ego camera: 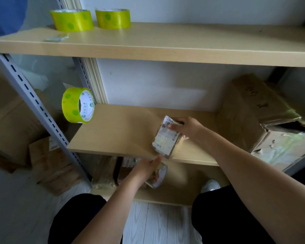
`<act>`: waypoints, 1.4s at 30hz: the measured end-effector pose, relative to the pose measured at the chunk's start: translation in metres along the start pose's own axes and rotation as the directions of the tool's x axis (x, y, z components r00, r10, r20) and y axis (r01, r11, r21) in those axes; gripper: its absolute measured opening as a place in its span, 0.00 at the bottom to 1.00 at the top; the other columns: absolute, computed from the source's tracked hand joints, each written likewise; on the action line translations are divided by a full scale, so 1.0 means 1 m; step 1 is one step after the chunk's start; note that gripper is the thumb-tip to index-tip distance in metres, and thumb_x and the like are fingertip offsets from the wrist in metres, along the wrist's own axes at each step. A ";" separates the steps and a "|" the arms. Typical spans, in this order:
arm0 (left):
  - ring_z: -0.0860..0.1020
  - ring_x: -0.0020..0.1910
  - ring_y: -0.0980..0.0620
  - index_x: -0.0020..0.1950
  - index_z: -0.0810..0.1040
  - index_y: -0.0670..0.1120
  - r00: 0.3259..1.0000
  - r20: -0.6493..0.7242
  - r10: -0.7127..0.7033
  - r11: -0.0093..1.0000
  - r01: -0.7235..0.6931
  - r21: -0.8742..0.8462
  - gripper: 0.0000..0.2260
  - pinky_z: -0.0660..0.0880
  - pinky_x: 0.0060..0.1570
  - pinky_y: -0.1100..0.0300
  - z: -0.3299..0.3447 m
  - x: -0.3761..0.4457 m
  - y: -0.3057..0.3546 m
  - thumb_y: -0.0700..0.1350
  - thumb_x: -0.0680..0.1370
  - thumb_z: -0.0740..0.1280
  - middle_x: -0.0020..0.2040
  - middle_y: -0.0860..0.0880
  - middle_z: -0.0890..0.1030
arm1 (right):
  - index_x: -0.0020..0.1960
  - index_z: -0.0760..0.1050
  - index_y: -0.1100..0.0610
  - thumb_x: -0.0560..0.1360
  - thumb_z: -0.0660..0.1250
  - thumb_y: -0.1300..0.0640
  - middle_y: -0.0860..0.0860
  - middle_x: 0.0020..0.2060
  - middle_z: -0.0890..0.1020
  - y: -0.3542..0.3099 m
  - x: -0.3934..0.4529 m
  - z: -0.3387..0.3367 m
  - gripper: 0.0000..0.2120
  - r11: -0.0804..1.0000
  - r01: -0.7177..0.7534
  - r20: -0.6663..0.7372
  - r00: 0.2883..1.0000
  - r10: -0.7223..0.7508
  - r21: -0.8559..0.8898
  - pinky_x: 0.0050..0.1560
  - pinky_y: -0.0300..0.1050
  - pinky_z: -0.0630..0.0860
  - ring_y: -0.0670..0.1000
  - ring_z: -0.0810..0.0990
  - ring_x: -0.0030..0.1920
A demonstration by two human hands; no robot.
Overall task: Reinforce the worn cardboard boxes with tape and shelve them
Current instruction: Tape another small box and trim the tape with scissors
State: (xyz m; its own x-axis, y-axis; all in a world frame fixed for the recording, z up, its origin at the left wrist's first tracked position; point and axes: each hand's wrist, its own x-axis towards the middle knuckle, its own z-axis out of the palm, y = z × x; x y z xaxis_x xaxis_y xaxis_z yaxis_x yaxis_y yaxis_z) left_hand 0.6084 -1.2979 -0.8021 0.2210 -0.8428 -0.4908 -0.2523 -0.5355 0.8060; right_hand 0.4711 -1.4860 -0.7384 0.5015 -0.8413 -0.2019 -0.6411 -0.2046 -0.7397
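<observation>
Nearest, the left hand (144, 170) sits below the middle shelf's front edge, fingers curled round a small crumpled packet (158, 176) with a pale label. Just above, the right hand (187, 128) grips a small cardboard box (165, 138), worn, glossy with tape and covered by a white shipping label; the box rests tilted at the front edge of the middle shelf (123, 131), a smooth pale wood-look board. On the right of that shelf a large cardboard box (250, 117) lies tilted, corner torn open, surface scuffed and taped. On the left, a yellow-green tape roll (77, 105) hangs upright beside the perforated grey metal upright (33, 99). More brown boxes (51, 166) are stacked on the floor to the left, partly hidden behind the upright. Farthest, the top shelf (183, 43) carries two more tape rolls (72, 20) (113, 18) lying flat, side by side.
</observation>
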 end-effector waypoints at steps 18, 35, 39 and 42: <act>0.74 0.25 0.51 0.48 0.84 0.41 0.995 0.097 0.029 0.970 -0.004 -0.245 0.13 0.73 0.29 0.58 0.010 0.026 0.003 0.52 0.77 0.73 0.32 0.45 0.79 | 0.75 0.64 0.47 0.80 0.64 0.50 0.52 0.71 0.70 0.012 0.007 0.030 0.25 0.787 0.060 -0.112 0.980 -0.162 -0.614 0.63 0.55 0.71 0.58 0.70 0.68; 0.84 0.53 0.51 0.52 0.85 0.50 0.995 0.056 0.088 0.939 -0.064 -0.337 0.21 0.77 0.57 0.60 -0.027 -0.009 -0.004 0.64 0.68 0.76 0.50 0.47 0.87 | 0.80 0.51 0.44 0.52 0.61 0.22 0.54 0.78 0.59 -0.022 -0.020 0.017 0.61 0.836 0.107 0.118 0.992 -0.051 -0.538 0.70 0.52 0.68 0.59 0.66 0.73; 0.82 0.33 0.52 0.42 0.85 0.40 0.975 -0.056 0.216 0.975 -0.212 0.060 0.27 0.71 0.32 0.64 -0.022 -0.021 0.000 0.66 0.74 0.69 0.38 0.45 0.86 | 0.67 0.74 0.47 0.57 0.73 0.31 0.44 0.51 0.80 -0.015 -0.037 0.008 0.42 0.989 0.105 0.205 0.975 -0.083 -0.102 0.37 0.35 0.78 0.44 0.82 0.45; 0.80 0.26 0.52 0.32 0.80 0.45 0.964 -0.098 0.249 0.968 -0.243 0.070 0.23 0.70 0.24 0.66 -0.013 -0.021 0.011 0.63 0.75 0.70 0.29 0.44 0.83 | 0.58 0.79 0.45 0.56 0.68 0.31 0.45 0.53 0.84 -0.005 -0.041 -0.004 0.33 0.998 0.045 0.263 0.964 -0.029 -0.055 0.56 0.47 0.79 0.49 0.82 0.54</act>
State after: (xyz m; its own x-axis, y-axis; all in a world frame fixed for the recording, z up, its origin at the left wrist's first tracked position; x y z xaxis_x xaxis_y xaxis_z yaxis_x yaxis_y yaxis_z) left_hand 0.6136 -1.2858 -0.7788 0.2426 -0.9401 -0.2397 -0.3634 -0.3171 0.8760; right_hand 0.4514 -1.4524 -0.7242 0.6550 -0.6738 -0.3420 -0.6487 -0.2692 -0.7119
